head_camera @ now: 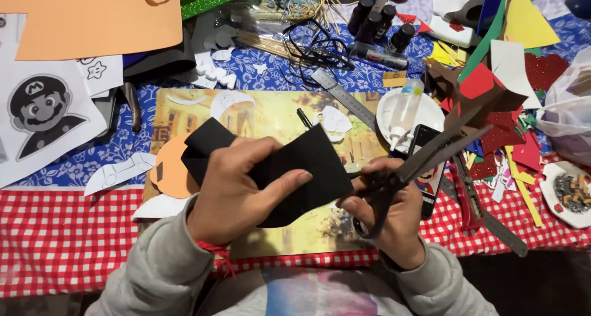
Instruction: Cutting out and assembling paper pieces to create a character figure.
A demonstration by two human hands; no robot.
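Cluttered craft table with a red checked cloth (61,236) in front and a blue flowered cloth behind. Far left: one printed cartoon face sheet (43,122), one orange sheet (92,20) above it. Centre: one yellow picture board (277,116) lying flat, white paper cutouts and an orange cutout (169,174) on it.

Left hand (237,190) pinches one black foam sheet (308,165) above the board, thumb on the near face, fingers hidden behind it, grip closed tight. Sheet looks light, soft and bendy, already curling at its left end; likely flops if held by a corner, so best held near the cut line, close to the blades.

Right hand (394,214) holds one pair of scissors (425,162), fingers through the loops, blades open wide and pointing up right, just beside the sheet's right edge.

Behind: one metal ruler (341,97), one white plate (385,110) with one glue bottle (406,107), about five dark small bottles (378,20). Right: pile of coloured scraps (498,113), one red-handled tool (471,199), one plastic bag (569,113), one small dish (569,193).
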